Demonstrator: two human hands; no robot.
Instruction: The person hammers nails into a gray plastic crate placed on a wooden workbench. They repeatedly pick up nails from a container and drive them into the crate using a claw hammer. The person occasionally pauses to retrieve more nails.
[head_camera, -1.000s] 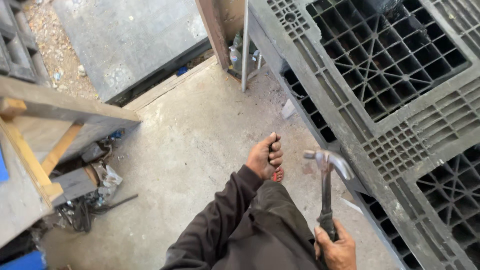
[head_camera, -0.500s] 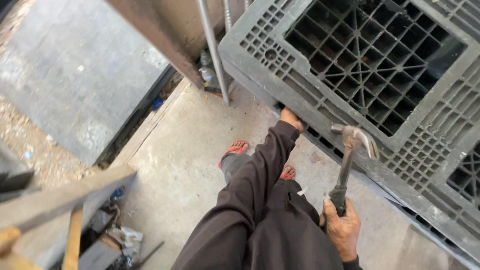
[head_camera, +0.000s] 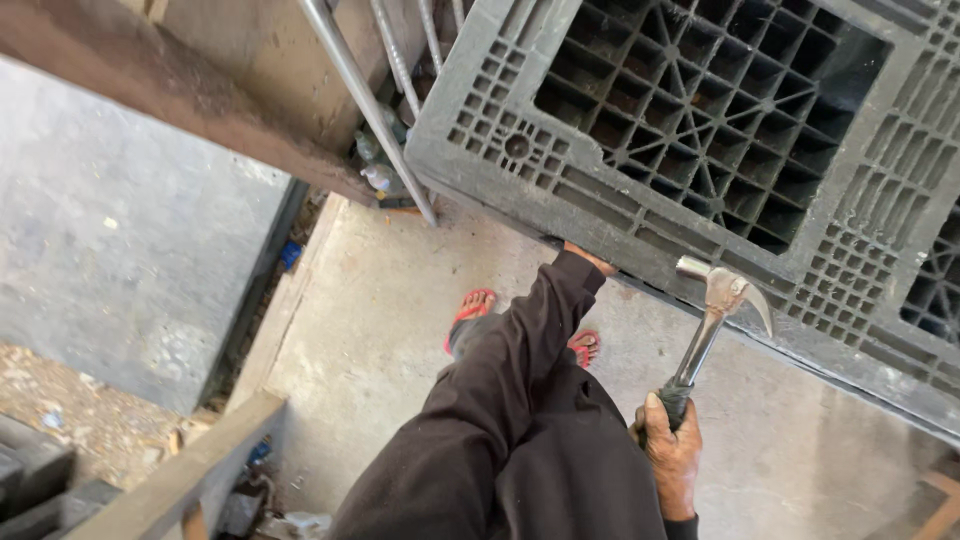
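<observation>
Right hand (head_camera: 672, 455) fingers wrapped round claw hammer (head_camera: 712, 320), left hand (head_camera: 585, 256) under grey plastic pallet (head_camera: 640, 215), fingers hidden.

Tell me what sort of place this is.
Probably an outdoor work yard or storage area: a grey plastic pallet on bare concrete floor, metal rods, and a claw hammer in the right hand.
</observation>
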